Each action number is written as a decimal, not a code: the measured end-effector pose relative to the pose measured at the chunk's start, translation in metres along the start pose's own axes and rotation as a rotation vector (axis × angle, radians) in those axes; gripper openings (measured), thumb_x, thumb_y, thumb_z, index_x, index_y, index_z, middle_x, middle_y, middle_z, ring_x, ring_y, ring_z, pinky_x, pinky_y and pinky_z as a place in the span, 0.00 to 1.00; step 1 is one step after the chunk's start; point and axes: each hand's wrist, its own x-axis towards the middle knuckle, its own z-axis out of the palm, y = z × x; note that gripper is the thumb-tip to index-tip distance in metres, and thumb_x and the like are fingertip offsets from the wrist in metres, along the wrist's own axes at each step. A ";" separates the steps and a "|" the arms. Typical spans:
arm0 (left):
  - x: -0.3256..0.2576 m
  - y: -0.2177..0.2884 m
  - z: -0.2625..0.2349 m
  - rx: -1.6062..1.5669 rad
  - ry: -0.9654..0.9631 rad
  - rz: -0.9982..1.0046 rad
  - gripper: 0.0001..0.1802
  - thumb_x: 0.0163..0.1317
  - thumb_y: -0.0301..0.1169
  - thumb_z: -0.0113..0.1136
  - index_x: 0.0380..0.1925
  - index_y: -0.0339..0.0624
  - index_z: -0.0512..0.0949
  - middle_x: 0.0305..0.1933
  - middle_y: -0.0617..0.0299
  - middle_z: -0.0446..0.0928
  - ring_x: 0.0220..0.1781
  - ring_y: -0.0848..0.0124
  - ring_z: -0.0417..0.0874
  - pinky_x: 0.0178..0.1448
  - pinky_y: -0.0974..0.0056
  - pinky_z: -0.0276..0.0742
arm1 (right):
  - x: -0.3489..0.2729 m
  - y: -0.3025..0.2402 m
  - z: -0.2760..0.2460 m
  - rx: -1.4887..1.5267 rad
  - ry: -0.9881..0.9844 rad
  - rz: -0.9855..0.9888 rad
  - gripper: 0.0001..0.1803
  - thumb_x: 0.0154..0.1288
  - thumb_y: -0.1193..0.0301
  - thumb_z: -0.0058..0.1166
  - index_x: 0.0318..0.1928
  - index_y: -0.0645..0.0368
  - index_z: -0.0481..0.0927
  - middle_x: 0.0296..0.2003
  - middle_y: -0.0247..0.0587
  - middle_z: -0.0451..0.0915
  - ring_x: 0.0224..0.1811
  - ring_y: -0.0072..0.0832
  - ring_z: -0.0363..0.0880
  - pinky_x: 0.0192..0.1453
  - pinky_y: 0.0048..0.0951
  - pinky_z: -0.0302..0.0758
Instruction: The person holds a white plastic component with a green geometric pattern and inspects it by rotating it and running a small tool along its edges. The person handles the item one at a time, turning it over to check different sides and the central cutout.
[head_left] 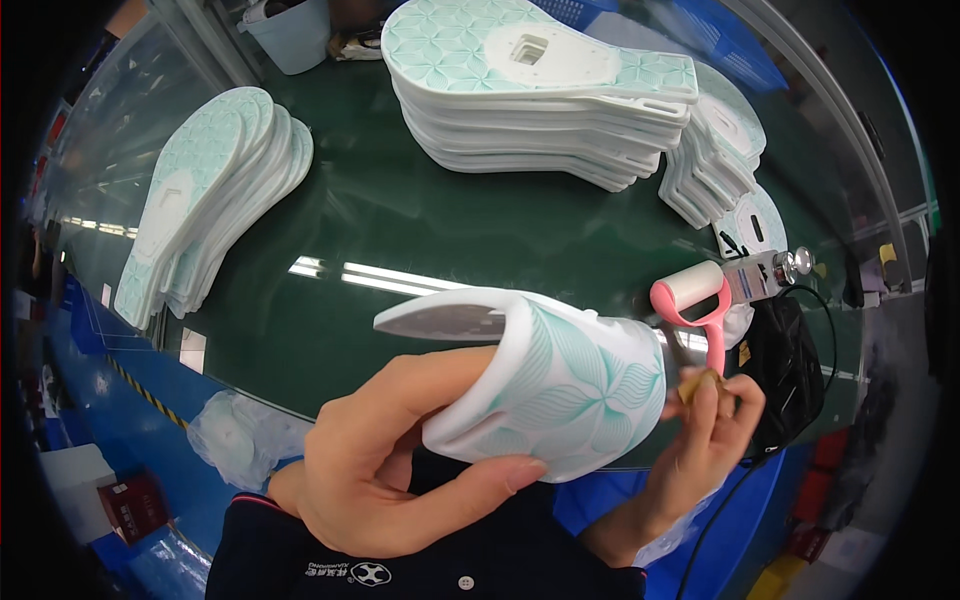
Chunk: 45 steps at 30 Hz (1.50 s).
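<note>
My left hand (390, 450) is closed around a white moulded plastic panel (590, 390) with a teal flower-line pattern. The panel is raised above the near side of the table and tilted, its curved end toward me. My right hand (705, 430) pinches a small yellowish-brown piece (692, 386), slightly blurred, close to the panel's right edge. Whether that piece touches the panel I cannot tell. Just beyond my right hand lies a lint roller (690, 290) with a pink handle.
Similar patterned panels form a tall stack (540, 120) at the back, a leaning stack (205, 200) at the left and another (715, 150) at the right. Beside the roller are a clear bottle (752, 278) with a metal top and a black pouch (785, 360). A grey bin (290, 35) stands at the back.
</note>
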 end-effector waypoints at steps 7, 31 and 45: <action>0.002 0.001 0.003 0.130 -0.059 0.003 0.26 0.39 0.14 0.54 0.42 0.25 0.59 0.35 0.46 0.70 0.37 0.69 0.73 0.42 0.69 0.67 | -0.011 -0.039 0.036 0.068 -0.573 -0.498 0.08 0.47 0.78 0.43 0.30 0.64 0.60 0.16 0.42 0.67 0.09 0.20 0.63 0.13 0.16 0.64; -0.004 0.000 0.014 0.134 0.130 -0.025 0.21 0.37 0.18 0.60 0.37 0.28 0.70 0.27 0.53 0.73 0.25 0.70 0.75 0.28 0.73 0.68 | -0.011 -0.024 0.058 0.486 -0.503 -0.397 0.15 0.35 0.92 0.49 0.28 0.70 0.66 0.05 0.33 0.60 0.04 0.18 0.56 0.10 0.16 0.51; -0.004 -0.004 0.017 0.124 0.114 -0.003 0.21 0.37 0.18 0.60 0.37 0.28 0.70 0.28 0.52 0.73 0.25 0.70 0.75 0.28 0.73 0.68 | -0.010 -0.029 0.052 0.360 -0.518 -0.407 0.14 0.34 0.92 0.49 0.26 0.69 0.66 0.05 0.34 0.61 0.04 0.18 0.56 0.10 0.16 0.52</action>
